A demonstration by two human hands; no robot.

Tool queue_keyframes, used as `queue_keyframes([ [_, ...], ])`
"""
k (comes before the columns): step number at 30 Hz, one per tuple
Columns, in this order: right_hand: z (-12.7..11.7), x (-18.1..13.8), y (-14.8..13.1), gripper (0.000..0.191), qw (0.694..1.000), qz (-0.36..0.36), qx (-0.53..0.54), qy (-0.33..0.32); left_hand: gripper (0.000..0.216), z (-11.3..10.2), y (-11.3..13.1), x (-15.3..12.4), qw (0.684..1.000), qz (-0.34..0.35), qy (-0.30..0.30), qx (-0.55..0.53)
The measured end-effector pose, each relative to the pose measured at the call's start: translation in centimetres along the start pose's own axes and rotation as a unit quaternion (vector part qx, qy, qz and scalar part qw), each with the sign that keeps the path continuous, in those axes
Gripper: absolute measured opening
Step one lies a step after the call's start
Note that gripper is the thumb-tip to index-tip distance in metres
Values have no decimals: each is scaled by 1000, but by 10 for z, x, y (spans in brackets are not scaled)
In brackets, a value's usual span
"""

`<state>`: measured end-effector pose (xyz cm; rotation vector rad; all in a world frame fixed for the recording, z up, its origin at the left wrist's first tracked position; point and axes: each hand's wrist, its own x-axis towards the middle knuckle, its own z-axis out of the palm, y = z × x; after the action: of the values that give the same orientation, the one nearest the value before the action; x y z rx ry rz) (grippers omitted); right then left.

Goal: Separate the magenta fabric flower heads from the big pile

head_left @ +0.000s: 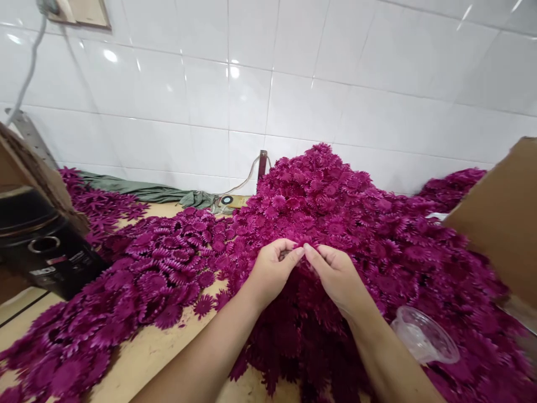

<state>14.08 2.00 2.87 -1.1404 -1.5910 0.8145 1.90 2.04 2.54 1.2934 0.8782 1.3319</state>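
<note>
A big heap of magenta fabric flower pieces (335,207) covers the wooden table (151,347). My left hand (272,268) and my right hand (335,274) meet fingertip to fingertip at the front of the heap. Both are closed in a pinch on a flower piece (302,246) that barely shows between the fingers. To the left lie rows of stacked flower pieces (163,263), spread flatter across the table.
A clear plastic cup (423,336) lies on its side by my right forearm. A brown cardboard flap (503,218) stands at the right. A black appliance (42,246) and cardboard are at the left. Green cloth (155,193), a cable and a white tiled wall are behind.
</note>
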Motion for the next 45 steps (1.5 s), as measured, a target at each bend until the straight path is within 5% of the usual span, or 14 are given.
queue_keyframes([
  [10, -4, -2, -1, 32, 999, -27, -5, 43, 34, -3, -5, 3, 1000, 16, 5, 0],
  [17, -5, -1, -9, 16, 997, -50, -5, -65, 38, -3, -6, -2, 997, -19, -57, -42],
  [24, -31, 12, -8, 18, 988, -84, -87, 94, 40, -7, 4, -4, 997, -12, -56, -46],
  [32, -10, -6, -14, 17, 988, -82, -92, -89, 37, -2, -1, -5, 999, 1, -46, -16],
  [35, -11, -1, -4, 19, 990, -96, -103, -31, 36, -2, -4, -7, 999, 15, -32, -18],
  [40, -41, 22, 26, 19, 978, -47, -86, 186, 22, -5, -5, -6, 998, 12, -7, 61],
  [45, -54, 23, 34, 30, 968, -48, -175, 175, 35, -9, -6, 12, 928, 132, 24, 348],
])
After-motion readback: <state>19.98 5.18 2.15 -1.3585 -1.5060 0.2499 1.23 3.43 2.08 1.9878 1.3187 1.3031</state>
